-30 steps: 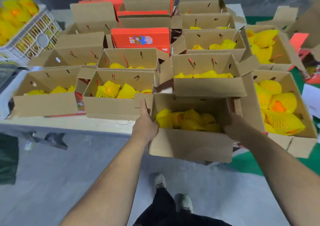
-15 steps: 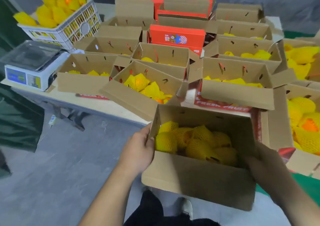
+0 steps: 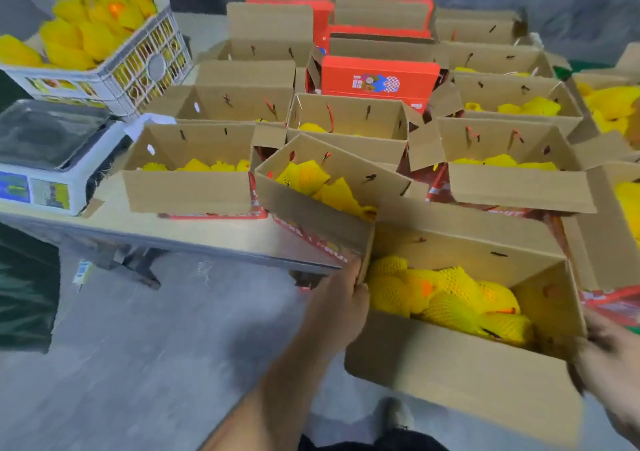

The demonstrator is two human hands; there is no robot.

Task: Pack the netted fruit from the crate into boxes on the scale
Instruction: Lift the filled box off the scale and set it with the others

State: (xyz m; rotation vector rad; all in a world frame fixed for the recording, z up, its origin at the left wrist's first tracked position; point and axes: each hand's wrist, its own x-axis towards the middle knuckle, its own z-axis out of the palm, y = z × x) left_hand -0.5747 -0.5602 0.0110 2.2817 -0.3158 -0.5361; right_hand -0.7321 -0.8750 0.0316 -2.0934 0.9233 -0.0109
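Note:
I hold an open cardboard box (image 3: 460, 378) in front of me, off the table, filled with yellow netted fruit (image 3: 446, 298). My left hand (image 3: 341, 307) grips its left wall, thumb inside the rim. My right hand (image 3: 609, 353) grips the right end; it is blurred and partly cut off by the frame edge. A white plastic crate (image 3: 138, 73) heaped with netted fruit stands at the table's far left. In front of the crate sits the scale (image 3: 52, 152), its dark pan bare.
Several open cardboard boxes with netted fruit crowd the table (image 3: 194, 232), among them a tilted box (image 3: 311, 208) leaning at the front edge by my left hand. Red printed boxes (image 3: 379, 76) stand at the back. Grey floor lies below; my shoes show underneath.
I have pulled the filled box off the table toward me and to the right. The view swung left, bringing the scale and crate into sight. A neighbouring box has tipped at the table edge.

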